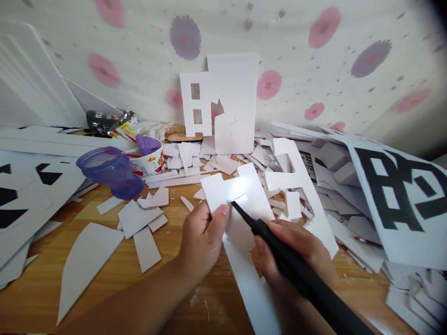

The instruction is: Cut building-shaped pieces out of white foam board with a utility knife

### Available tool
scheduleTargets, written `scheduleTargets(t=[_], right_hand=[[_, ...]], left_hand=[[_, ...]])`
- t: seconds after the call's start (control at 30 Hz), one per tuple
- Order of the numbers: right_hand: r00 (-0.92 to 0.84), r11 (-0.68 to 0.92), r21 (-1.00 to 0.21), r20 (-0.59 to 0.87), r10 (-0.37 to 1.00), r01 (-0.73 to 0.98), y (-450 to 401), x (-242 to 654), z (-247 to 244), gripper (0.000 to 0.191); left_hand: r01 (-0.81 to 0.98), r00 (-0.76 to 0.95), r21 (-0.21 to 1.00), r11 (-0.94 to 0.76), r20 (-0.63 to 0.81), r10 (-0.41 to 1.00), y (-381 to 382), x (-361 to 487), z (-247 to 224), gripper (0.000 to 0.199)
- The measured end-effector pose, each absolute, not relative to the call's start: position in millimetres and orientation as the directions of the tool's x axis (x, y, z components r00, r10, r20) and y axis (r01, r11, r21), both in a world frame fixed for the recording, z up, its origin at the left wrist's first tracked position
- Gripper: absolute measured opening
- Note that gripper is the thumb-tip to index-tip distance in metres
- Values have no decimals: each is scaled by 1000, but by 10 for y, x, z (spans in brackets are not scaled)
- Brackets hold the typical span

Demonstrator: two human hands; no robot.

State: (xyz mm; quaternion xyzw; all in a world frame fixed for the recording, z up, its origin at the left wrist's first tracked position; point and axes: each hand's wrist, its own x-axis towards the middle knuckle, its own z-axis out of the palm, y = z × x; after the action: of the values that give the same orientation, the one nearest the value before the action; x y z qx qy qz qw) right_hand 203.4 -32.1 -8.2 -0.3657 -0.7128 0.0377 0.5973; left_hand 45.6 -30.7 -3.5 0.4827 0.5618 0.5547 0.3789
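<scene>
My left hand (200,235) pinches the left edge of a white foam board piece (256,186) between thumb and fingers, tilted up above the table. The piece has a notch in its top edge and a long strip running down towards me. In my right hand (302,251) is a black pen-shaped tool (284,258) with a slim tip. That tip touches the board, or nearly so, just right of my left thumb, beside a small rectangular outline. Behind my right hand lies another white cut-out (296,160) with side arms.
White offcuts (139,218) litter the wooden table (174,246). A blue-purple plastic container (108,170) stands by a paper cup (153,163). A cut-out with window holes (233,83) leans upright at the back. Sheets with black shapes (398,186) lie at both sides.
</scene>
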Motion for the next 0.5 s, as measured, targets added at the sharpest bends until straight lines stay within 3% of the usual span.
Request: scheduleTargets(t=[0.23,0.37,0.5], right_hand=[[-117,804,-318,896,428,502,-285,2025,-4,41],[-205,799,-332,852,482,502,-311,2069,-34,46],[-157,783,-334,866,475,524,-334,2069,-51,48]], left_hand=[[80,-321,993,-89,110,941,-254,422,-67,30],[-4,-313,993,-118,111,943,-231,408,-67,26],[2,-329,996,-88,84,940,-229,398,-74,27]])
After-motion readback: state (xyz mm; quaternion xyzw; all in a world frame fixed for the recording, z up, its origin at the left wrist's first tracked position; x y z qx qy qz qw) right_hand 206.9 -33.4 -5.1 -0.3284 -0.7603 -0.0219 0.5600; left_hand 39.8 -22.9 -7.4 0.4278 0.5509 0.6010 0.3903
